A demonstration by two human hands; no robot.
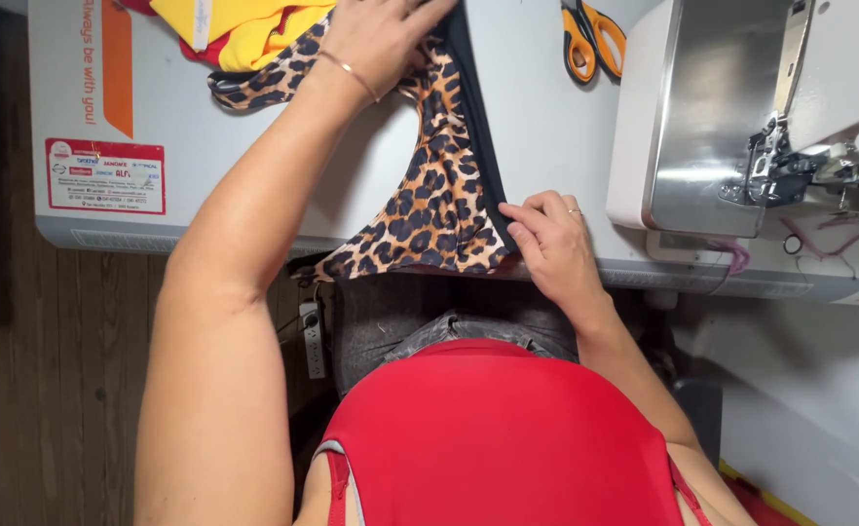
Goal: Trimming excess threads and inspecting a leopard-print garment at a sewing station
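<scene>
A leopard-print fabric piece (436, 200) with a black edge band lies on the white sewing table (205, 117). My left hand (381, 34) presses flat on its far end, near the top of the view. At the near end my right hand (546, 234) pinches the black band by the table's front edge. The fabric stretches between the two hands.
A sewing machine (761, 117) stands at the right, its needle area over the metal plate. Orange-handled scissors (590, 39) lie at the far side. Yellow and red cloth (244, 24) is piled at the far left. A power strip (313, 336) hangs below the table.
</scene>
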